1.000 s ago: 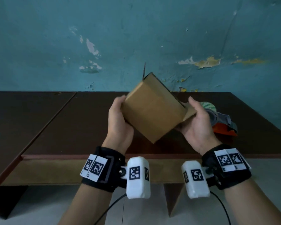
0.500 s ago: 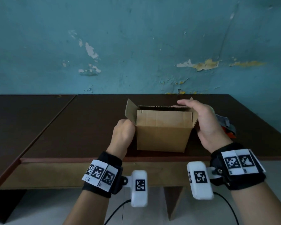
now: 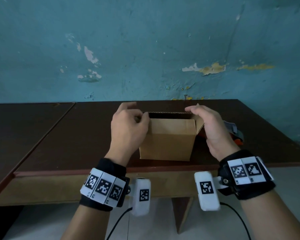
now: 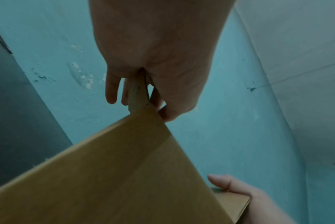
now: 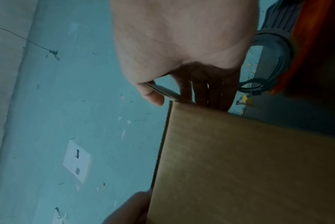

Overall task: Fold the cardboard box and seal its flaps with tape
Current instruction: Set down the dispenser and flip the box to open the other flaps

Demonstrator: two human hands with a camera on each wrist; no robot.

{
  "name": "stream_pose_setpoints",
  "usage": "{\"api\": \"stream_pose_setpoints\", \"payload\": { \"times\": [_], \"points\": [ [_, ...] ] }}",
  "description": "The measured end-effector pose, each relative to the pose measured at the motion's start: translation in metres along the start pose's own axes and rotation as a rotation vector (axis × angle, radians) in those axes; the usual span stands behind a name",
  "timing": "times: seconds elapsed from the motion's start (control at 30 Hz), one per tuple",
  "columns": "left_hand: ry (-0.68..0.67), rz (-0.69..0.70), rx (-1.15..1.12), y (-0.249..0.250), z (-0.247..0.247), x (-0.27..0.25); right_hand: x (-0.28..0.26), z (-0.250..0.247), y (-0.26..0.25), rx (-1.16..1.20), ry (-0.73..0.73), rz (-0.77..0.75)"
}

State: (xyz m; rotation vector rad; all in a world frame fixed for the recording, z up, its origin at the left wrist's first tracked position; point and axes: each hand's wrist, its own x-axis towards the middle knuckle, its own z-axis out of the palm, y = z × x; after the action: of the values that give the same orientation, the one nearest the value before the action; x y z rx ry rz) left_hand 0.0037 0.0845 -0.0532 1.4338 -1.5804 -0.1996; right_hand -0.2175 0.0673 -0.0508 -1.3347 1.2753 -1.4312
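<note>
Box (image 3: 165, 139) now set down upright on the counter (image 3: 62, 135) between your hands, left grip (image 3: 128, 129) and right grip (image 3: 210, 125) each pinching a side flap, top open, taping still ahead.

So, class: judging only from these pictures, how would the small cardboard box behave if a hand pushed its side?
The cardboard box probably slides easily: its top is open and it looks empty. It may tip, being rather tall. Its side flaps, pinched by the left hand and right hand, likely bend readily.
</note>
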Motion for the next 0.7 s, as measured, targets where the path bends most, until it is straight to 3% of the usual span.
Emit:
{"api": "stream_pose_setpoints", "payload": {
  "times": [0.13,0.27,0.4,0.6,0.7],
  "points": [
    [-0.048,-0.129,-0.069,0.006,-0.003,-0.003,-0.002,0.0,-0.001,0.006,0.012,0.025],
    [-0.06,-0.234,-0.343,0.014,-0.008,-0.002,-0.005,0.002,-0.004,0.014,-0.001,0.052],
    [-0.127,-0.169,-0.446,0.012,-0.013,-0.003,-0.006,0.003,-0.004,0.047,-0.013,0.037],
    [-0.422,-0.186,-0.364,0.007,-0.029,-0.001,-0.011,0.01,-0.001,0.113,-0.034,0.077],
    [-0.408,-0.177,-0.446,0.007,-0.032,-0.005,-0.012,0.015,0.001,0.176,-0.032,0.125]
  ]
}}
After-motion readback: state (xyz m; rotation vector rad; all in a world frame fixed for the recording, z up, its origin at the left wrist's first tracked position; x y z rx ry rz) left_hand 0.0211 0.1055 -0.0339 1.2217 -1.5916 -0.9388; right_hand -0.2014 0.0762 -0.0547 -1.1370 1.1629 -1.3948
